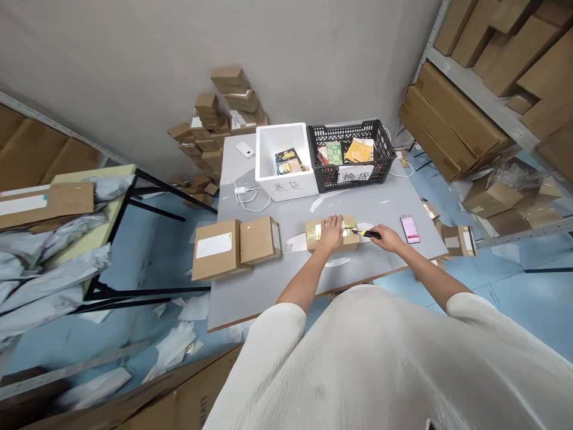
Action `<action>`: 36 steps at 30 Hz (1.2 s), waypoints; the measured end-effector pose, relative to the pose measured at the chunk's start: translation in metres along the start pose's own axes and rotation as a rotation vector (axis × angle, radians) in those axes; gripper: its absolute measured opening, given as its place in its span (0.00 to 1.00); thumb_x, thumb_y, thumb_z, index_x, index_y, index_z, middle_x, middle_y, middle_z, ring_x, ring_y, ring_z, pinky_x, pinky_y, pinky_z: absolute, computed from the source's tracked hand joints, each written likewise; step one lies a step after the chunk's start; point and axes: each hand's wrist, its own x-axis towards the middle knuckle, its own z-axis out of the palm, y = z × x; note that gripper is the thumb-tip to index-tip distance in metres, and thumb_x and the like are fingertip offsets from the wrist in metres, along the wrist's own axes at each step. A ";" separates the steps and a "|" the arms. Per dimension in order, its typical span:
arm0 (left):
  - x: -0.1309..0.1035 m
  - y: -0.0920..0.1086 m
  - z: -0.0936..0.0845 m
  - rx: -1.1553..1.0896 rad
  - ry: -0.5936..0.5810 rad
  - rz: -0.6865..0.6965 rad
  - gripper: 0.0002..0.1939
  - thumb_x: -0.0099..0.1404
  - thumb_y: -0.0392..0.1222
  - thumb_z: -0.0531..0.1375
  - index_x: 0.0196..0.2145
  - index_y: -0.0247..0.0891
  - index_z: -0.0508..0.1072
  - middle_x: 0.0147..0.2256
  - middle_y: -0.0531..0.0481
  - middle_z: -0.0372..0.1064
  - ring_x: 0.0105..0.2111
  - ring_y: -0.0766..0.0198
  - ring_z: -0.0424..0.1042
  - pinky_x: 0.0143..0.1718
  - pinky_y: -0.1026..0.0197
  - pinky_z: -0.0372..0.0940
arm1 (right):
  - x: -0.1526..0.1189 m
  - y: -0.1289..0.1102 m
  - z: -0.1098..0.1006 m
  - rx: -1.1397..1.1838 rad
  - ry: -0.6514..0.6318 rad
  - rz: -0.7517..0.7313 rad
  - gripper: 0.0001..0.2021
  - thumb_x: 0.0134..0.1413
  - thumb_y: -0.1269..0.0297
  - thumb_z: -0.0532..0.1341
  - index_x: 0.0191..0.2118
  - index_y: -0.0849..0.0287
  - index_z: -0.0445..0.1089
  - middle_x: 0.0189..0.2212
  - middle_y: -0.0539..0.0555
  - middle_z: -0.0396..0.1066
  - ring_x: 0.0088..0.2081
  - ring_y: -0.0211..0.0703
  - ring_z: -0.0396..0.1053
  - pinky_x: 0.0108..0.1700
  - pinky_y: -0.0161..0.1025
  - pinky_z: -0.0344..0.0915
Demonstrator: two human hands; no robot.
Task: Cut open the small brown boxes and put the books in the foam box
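A small cardboard box wrapped in shiny tape lies near the front of the grey table. My left hand presses flat on its top, fingers stretched out toward the far side. From the right, my right hand grips a yellow and black utility knife, whose tip points left and meets the taped top of the box. Whether the blade has gone through the tape cannot be made out. A phone with a lit pink screen lies to the right of my right hand.
Two cardboard boxes stand on the grey table at the left. Behind are a white foam bin and a black plastic crate, both holding small packages. A white charger cable lies beside the bin. Shelves with cartons rise at the right.
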 end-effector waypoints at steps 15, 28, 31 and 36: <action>-0.017 0.011 0.017 0.026 0.090 -0.069 0.33 0.79 0.44 0.48 0.78 0.41 0.56 0.76 0.34 0.58 0.78 0.45 0.53 0.77 0.36 0.44 | 0.009 0.026 0.014 0.050 0.185 0.171 0.21 0.72 0.57 0.59 0.65 0.55 0.73 0.55 0.64 0.76 0.56 0.60 0.73 0.56 0.48 0.70; -0.040 0.003 0.004 0.014 0.068 -0.201 0.28 0.78 0.48 0.52 0.71 0.42 0.66 0.76 0.35 0.57 0.78 0.46 0.51 0.78 0.36 0.46 | 0.016 0.064 0.034 0.230 0.199 0.299 0.21 0.64 0.59 0.63 0.59 0.57 0.76 0.55 0.63 0.75 0.54 0.56 0.75 0.55 0.47 0.72; -0.060 -0.002 0.002 0.068 0.100 -0.321 0.26 0.79 0.47 0.50 0.70 0.43 0.68 0.75 0.36 0.58 0.78 0.46 0.51 0.77 0.34 0.46 | 0.018 0.076 0.052 0.223 0.193 0.340 0.20 0.63 0.56 0.64 0.58 0.56 0.76 0.54 0.63 0.74 0.52 0.56 0.75 0.53 0.46 0.73; -0.089 -0.014 0.002 0.098 0.156 -0.552 0.28 0.80 0.49 0.51 0.73 0.43 0.65 0.76 0.32 0.55 0.77 0.41 0.53 0.74 0.34 0.52 | 0.026 0.098 0.075 0.129 0.128 0.436 0.20 0.65 0.52 0.65 0.56 0.56 0.77 0.51 0.65 0.75 0.54 0.61 0.74 0.52 0.49 0.72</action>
